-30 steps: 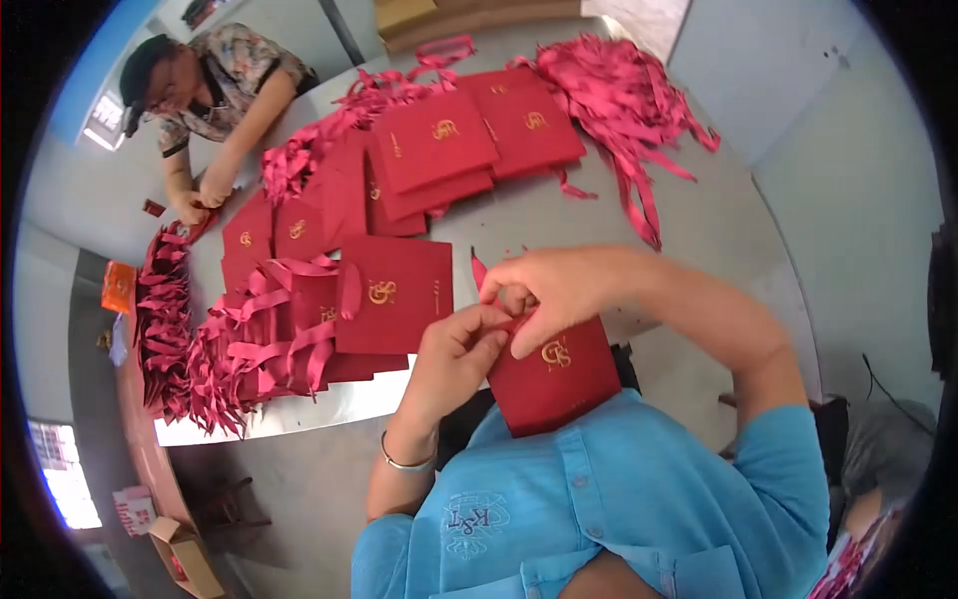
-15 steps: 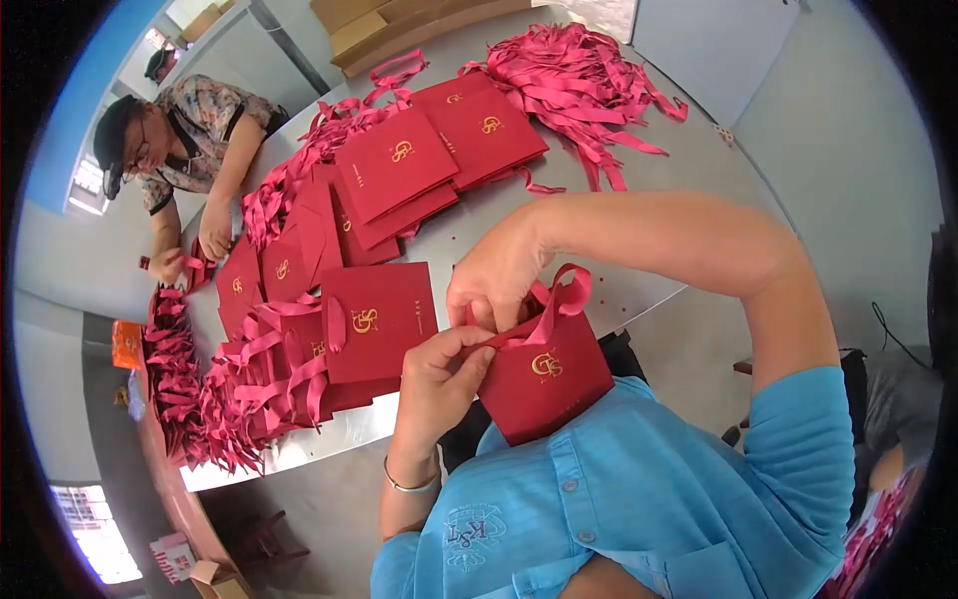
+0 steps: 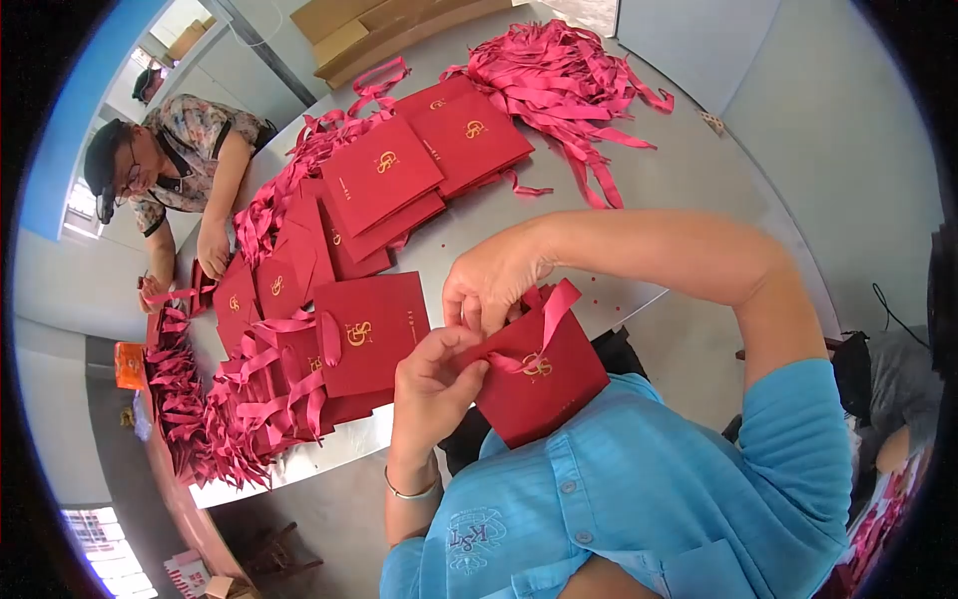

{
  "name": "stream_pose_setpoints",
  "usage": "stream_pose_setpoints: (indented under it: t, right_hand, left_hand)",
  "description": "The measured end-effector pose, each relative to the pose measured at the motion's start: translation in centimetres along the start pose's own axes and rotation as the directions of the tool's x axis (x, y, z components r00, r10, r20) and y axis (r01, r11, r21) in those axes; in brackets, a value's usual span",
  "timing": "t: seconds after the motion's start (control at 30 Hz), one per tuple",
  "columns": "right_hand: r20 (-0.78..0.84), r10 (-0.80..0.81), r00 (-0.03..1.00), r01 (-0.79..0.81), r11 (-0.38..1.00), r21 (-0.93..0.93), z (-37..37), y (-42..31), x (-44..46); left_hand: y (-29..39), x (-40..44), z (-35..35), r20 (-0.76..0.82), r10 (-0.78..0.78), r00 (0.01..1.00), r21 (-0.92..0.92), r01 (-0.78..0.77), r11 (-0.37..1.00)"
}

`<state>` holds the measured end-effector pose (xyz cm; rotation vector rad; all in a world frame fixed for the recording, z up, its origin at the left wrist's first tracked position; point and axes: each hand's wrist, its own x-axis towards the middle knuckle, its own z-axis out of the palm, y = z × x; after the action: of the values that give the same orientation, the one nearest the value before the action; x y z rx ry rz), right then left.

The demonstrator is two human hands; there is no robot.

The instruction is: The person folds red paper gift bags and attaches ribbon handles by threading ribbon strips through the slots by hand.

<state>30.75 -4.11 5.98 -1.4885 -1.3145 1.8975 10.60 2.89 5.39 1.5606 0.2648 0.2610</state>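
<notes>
A red paper gift bag point(image 3: 544, 391) with a gold logo leans tilted against my shirt at the table's near edge. My left hand point(image 3: 436, 384) is closed on the bag's upper left corner, thumb on the front panel. A pink ribbon point(image 3: 559, 311) hangs over the front in a loose loop, partly across the logo. My right hand point(image 3: 497, 283) is bent down at the bag's mouth with its fingers curled together. The bag and my left hand hide those fingertips, so what they pinch is not visible.
Flat red bags point(image 3: 384, 165) lie stacked on the metal table point(image 3: 639, 190). A heap of pink ribbons point(image 3: 559, 70) is at the back, and ribboned bags point(image 3: 269, 399) crowd the left side. Across the table, a person in a cap point(image 3: 200, 150) handles a ribbon. A cardboard box point(image 3: 389, 35) stands behind.
The ribbon loop at the bag's top has dropped lower over the front panel. My right hand stays at the mouth, slightly lower, and my left hand keeps its corner hold.
</notes>
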Motion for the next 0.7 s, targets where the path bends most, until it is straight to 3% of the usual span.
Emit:
stream_pose_setpoints:
  t: [0.03, 0.17, 0.37, 0.43, 0.5, 0.57, 0.6, 0.67, 0.7]
  right_hand:
    - [0.005, -0.001, 1.000, 0.001, 1.000, 0.001, 0.1, 0.1, -0.1]
    - [-0.111, 0.007, 0.994, 0.002, 0.997, 0.081, 0.4, 0.3, -0.2]
    - [-0.121, -0.024, 0.992, 0.032, 0.997, 0.064, 0.4, -0.2, -0.1]
    - [-0.106, -0.036, 0.994, 0.039, 0.999, 0.031, 0.5, -0.4, -0.1]
    - [-0.147, -0.037, 0.988, 0.036, 0.999, -0.006, 0.7, -0.8, -0.5]
    - [-0.149, -0.059, 0.987, 0.056, 0.998, -0.029, 0.6, -0.6, -0.1]
    - [-0.150, -0.079, 0.985, 0.072, 0.996, -0.051, 0.6, -0.6, 0.0]
    - [-0.117, -0.062, 0.991, 0.062, 0.998, -0.004, 0.5, -0.6, 0.0]
    - [-0.082, -0.045, 0.996, 0.048, 0.998, 0.042, 0.5, -0.6, -0.1]
  left_hand:
    - [0.2, -0.1, -0.1, 0.059, 0.003, 0.998, 0.046, -0.005, 0.999]
    - [-0.9, -0.6, -0.1, 0.055, 0.051, 0.997, 0.229, -0.062, 0.971]
    - [-0.8, -1.0, 0.8, -0.073, 0.248, 0.966, 0.536, -0.172, 0.827]
    - [-0.7, -1.2, 1.1, -0.059, 0.375, 0.925, 0.674, -0.240, 0.699]
    - [-0.1, -1.5, 1.2, -0.102, 0.346, 0.933, 0.718, -0.172, 0.675]
    - [0.0, -1.2, 1.0, -0.015, 0.577, 0.817, 0.819, -0.321, 0.475]
    - [0.4, -1.1, 1.0, -0.014, 0.576, 0.817, 0.820, -0.321, 0.475]
    - [1.5, -0.7, 1.3, 0.160, 0.647, 0.745, 0.859, -0.428, 0.281]
    - [1.4, -0.4, 1.4, 0.162, 0.647, 0.745, 0.859, -0.429, 0.280]
